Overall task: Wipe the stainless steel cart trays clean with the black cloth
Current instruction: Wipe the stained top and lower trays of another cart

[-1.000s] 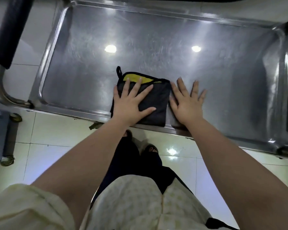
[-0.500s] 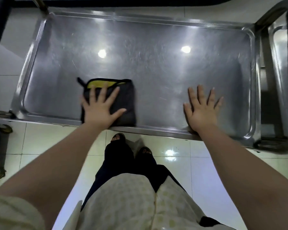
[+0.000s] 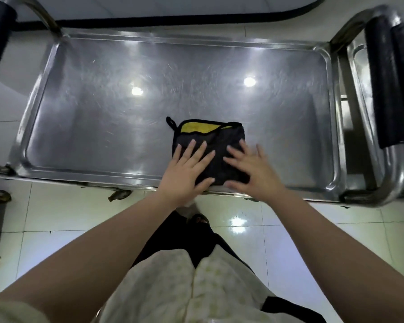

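Folded black cloth point(image 3: 216, 145) flat on steel tray point(image 3: 98, 117)

Reaches forward and down with both bare forearms, converging toward the middle. Lays the left hand point(image 3: 186, 170) palm down, fingers point(image 3: 191, 149) straight and slightly spread, thumb angled out to the right. Sets the right hand point(image 3: 254, 172) palm down just beside it, a little blurred, fingers straight and fanned, thumb pointing left. Presses both flat on the black cloth point(image 3: 217, 138), thumb tips near each other but apart, wrists level with the forearms.
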